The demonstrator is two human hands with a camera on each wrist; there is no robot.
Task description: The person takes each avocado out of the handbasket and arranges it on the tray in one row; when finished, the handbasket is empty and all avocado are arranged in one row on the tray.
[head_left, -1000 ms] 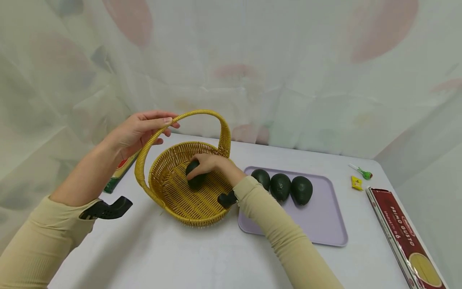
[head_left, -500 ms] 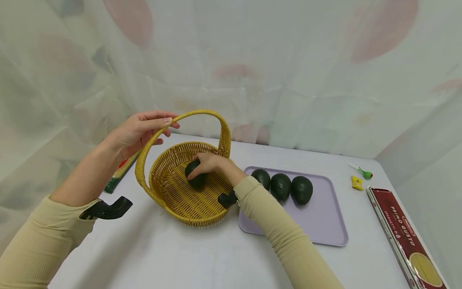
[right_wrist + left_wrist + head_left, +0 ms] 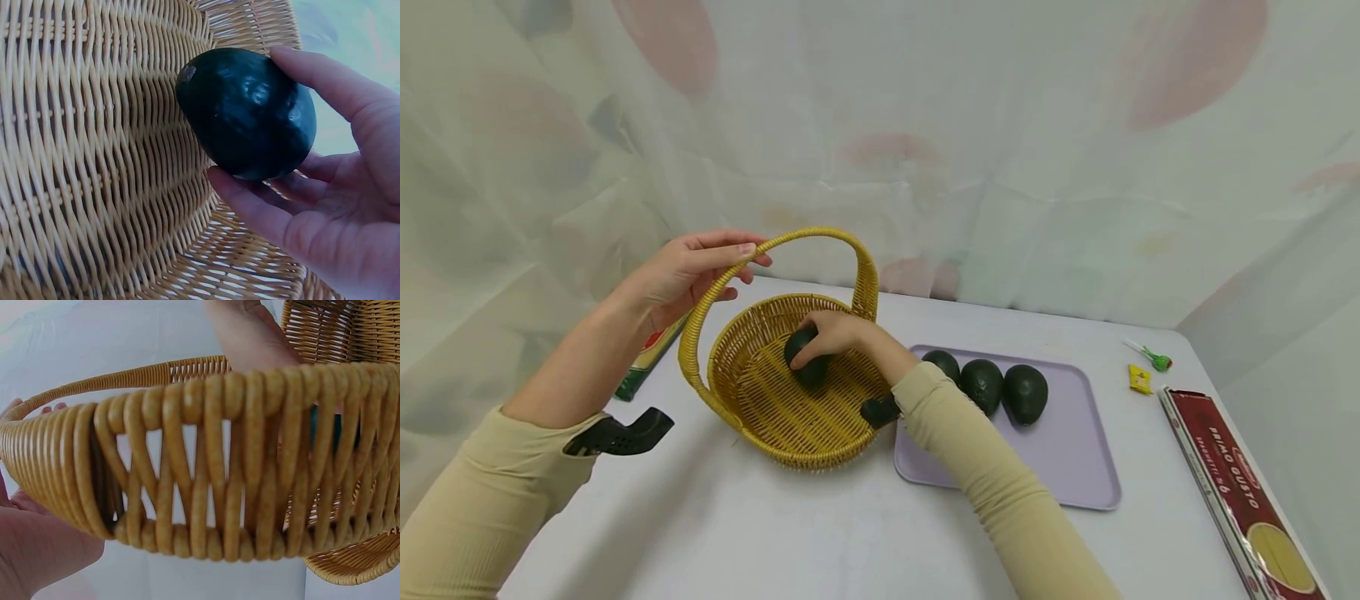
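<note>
Inside the yellow woven wicker basket (image 3: 790, 392) on the white worktop (image 3: 775, 533), a dark green avocado (image 3: 803, 357) is gripped by the right hand (image 3: 833, 333) while the arched handle (image 3: 797, 242) is clasped by the left hand (image 3: 688, 271); placement seems underway, so release appears due next.

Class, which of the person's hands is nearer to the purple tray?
Right. The right hand holds an avocado in the basket beside the tray; the left hand grips the handle, farther away.

Woven wicker basket (image 3: 790, 417); seemingly glossy avocado (image 3: 247, 112)
</note>
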